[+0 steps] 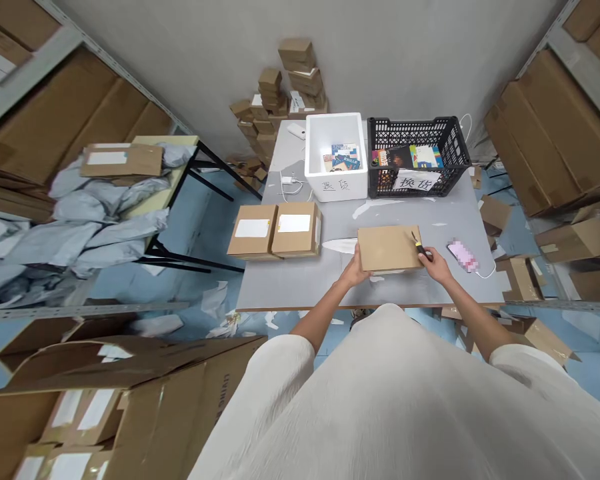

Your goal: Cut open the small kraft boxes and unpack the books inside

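Head camera view: the left hand (354, 272) gripped the edge of a flat kraft cardboard mailer (389, 248) lying on the grey bench (280, 288), while the right hand (433, 265) closed around a yellow-handled box cutter (420, 249) at the mailer's right edge. Two labelled cartons (274, 230) sat nearby on the left.

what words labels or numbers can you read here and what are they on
"换货" on the white paper sign tied to the black plastic crate
"退货" (probably), handwritten on the white foam box
Printed words on the cardboard carton at bottom left: too blurred to read
Book covers in the box and crate: too small to read
White labels on the two parcels: nothing readable
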Available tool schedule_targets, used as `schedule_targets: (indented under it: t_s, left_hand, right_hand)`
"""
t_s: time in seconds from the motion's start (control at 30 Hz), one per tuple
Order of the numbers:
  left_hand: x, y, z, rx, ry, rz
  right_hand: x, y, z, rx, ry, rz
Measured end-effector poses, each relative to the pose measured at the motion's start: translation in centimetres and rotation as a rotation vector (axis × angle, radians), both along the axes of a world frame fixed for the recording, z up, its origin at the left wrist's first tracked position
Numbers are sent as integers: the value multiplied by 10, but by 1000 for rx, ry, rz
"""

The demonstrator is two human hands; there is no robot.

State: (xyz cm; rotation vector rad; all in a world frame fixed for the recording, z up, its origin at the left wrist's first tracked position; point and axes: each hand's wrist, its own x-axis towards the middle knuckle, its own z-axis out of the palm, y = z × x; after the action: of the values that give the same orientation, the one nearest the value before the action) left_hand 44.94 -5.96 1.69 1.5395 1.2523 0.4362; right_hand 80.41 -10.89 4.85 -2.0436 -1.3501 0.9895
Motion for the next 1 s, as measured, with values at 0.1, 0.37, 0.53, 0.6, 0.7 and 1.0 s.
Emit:
schedule_targets:
  t_s: [0.1, 0.37, 0.53, 0.6, 0.7, 1.0]
  left_hand:
    - [-5, 1, 15, -48, 115, 81]
    - [-4, 17, 37, 31, 186, 262]
    - [8, 26, 25, 150, 103, 246]
    - [10, 26, 21, 210, 120, 195]
    - [11, 23, 16, 266, 182, 139]
    - [4, 9, 23, 500, 409, -23]
  right_hand:
    - [2, 3, 11, 69, -8, -34]
    - [3, 24, 26, 102, 89, -77]
    - [-1, 37, 22, 180, 112, -68]
    - [-2, 39, 23, 228, 62, -61]
    - [-4, 42, 29, 255, -3, -25]
    - [-26, 60, 58, 136, -95, 244]
